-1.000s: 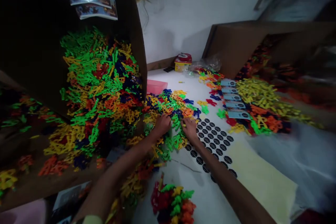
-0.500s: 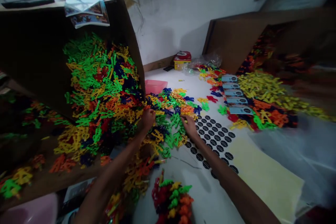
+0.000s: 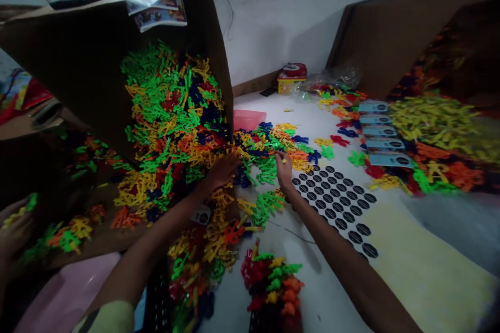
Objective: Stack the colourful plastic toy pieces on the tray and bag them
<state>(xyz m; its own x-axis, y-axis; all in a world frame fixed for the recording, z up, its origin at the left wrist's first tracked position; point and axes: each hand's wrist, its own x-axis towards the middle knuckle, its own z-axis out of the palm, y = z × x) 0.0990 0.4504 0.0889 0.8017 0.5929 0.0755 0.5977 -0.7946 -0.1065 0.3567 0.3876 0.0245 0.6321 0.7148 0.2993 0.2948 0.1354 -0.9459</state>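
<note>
My left hand [image 3: 223, 170] lies at the mouth of a tilted cardboard box, its fingers stretched over the heap of small plastic figures [image 3: 167, 114] in green, yellow, orange, red and blue. To its right, my right hand [image 3: 285, 170] is closed, with a small yellow plastic piece [image 3: 284, 162] showing at the fingers. Green figures [image 3: 267, 208] lie on the white table just below and between both hands. Close to my right forearm is a sheet of round black stickers [image 3: 332, 195]. A bundle of multicoloured figures [image 3: 273, 283] stands nearer to me.
The cardboard box [image 3: 221, 36] tilts at left. Another person's hand [image 3: 15, 231] holds yellow and green pieces at the left edge. Blue printed cards [image 3: 385, 144] and yellow pieces [image 3: 437, 122] lie right. Behind are a pink tray [image 3: 250, 118] and a yellow tub [image 3: 291, 85].
The view has swung left, so things appear further right. My left hand has gone from closed to stretched out over the heap. Another person's hand has come into view at left.
</note>
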